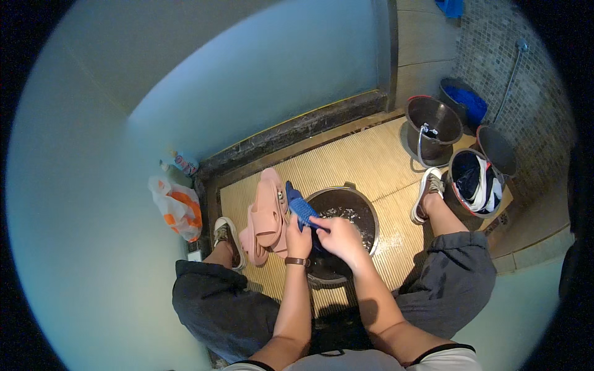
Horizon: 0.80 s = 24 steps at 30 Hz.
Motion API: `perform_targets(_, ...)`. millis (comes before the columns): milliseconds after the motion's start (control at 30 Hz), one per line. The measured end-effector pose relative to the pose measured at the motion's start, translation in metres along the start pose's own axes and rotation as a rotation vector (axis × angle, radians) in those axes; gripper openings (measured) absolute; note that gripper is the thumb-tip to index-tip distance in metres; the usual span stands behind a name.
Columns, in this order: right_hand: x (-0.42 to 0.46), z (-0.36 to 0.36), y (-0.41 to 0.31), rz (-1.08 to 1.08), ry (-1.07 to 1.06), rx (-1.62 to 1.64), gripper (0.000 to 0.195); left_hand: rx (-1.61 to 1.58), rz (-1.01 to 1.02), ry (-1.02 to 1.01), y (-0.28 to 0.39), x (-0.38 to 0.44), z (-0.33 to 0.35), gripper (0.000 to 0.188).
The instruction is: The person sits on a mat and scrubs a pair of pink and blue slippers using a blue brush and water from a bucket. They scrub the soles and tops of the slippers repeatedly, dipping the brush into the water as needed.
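Note:
Over a dark basin [366, 197] on the floor, I hold a blue slipper [304, 211] with a textured strap. My left hand [298, 236], with a brown band on its wrist, grips it from the near left side. My right hand [341, 239] is curled at the slipper's right edge, its index finger extended against the blue strap; what lies under its palm is hidden. Water with bubbles [343, 215] glints inside the basin. Several pink slippers [267, 204] lie piled just left of the basin, close to my left hand.
Ribbed yellowish matting [325, 160] covers the floor. At right stand a brown bucket [434, 125], a bucket of dark and white cloth [478, 183] and a bucket with blue contents [464, 99]. A plastic bag [176, 206] and bottles [185, 164] sit at left, beside a frosted glass panel [278, 88].

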State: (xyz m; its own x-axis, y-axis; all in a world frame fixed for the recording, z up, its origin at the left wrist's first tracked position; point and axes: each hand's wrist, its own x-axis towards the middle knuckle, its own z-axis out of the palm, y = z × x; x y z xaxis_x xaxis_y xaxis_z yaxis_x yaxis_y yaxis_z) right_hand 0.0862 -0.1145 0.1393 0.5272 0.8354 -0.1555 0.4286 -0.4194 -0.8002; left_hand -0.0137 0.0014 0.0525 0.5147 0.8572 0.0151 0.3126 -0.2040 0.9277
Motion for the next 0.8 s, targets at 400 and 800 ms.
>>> perform_targets(400,0.051,0.069,0.157,0.319,-0.093,-0.009,0.038,0.081,0.255,-0.371,0.000,0.001,-0.029,0.091)
perform_targets(800,0.005,0.003,0.029,-0.108,-0.038,0.024,0.035,0.592,-0.042,0.141,0.006,-0.003,-0.017,0.066)
